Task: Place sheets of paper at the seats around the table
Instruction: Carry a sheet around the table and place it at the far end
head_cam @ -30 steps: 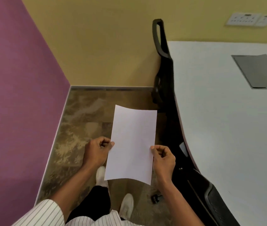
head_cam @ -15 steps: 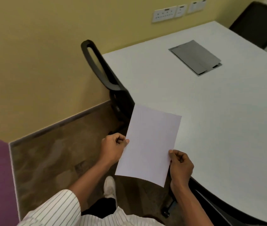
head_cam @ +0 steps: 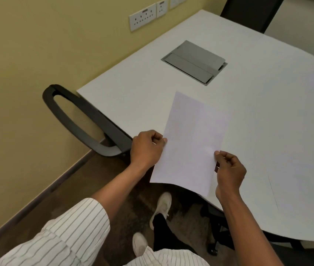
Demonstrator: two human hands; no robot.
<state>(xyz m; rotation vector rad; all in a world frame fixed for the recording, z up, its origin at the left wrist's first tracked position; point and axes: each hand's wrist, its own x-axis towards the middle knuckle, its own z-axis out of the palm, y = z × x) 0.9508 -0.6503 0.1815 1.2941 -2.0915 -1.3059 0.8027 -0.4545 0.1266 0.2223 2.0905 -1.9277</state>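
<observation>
1. A black chair [head_cam: 83, 120] stands at the far left, its looped back against the counter's [head_cam: 267, 116] left edge and close to the yellow wall [head_cam: 37, 45]. Only a thin strip of floor [head_cam: 71, 181] lies between wall and chair.
2. The left hand [head_cam: 146, 148] sits just past the counter's near-left edge. Its fingers [head_cam: 157, 138] are curled closed, pinching the left long edge of the sheet [head_cam: 192, 146].
3. One sheet is in view, white and blank, held tilted between both hands. Most of it is over the counter; its lower left corner hangs over the floor beyond the curved front edge. Whether it touches the top cannot be told.
4. A grey flap box [head_cam: 194, 62] is set flush into the counter, well beyond the sheet. Its lid is down, so its contents are hidden; a small slot shows at its right end.
5. The right hand [head_cam: 229, 169] holds the sheet's right long edge near the lower corner, fingers [head_cam: 222, 155] closed on it.
6. The white top is bare to the right of the sheet and beyond it, apart from the box. Its front edge curves away to the lower right.
7. Three socket plates [head_cam: 142, 16] are on the wall above the counter. A second dark chair [head_cam: 252, 12] stands at the far edge, top right.
8. Two white shoes [head_cam: 161, 206] stand on the floor below the sheet.
</observation>
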